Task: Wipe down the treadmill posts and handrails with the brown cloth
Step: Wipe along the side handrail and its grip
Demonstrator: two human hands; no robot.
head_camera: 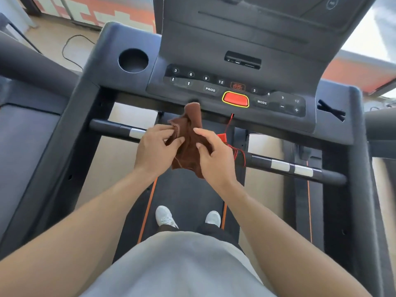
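The brown cloth (188, 133) hangs crumpled between both hands, in front of the treadmill's black cross handrail (111, 128). My left hand (154, 148) pinches the cloth's left edge between thumb and fingers. My right hand (214, 153) holds its right side with curled fingers. The handrail carries silver grip plates at left (137, 133) and right (291, 168). The left post (70, 133) and right post (362, 168) slope down on either side. Part of the cloth's lower end is hidden behind my right hand.
The console (235, 91) with its red stop button (235, 99) sits just above the cloth. A red safety cord and clip (233, 146) dangle beside my right hand. A cup holder (133, 60) is at the upper left. My white shoes (165, 216) stand on the belt.
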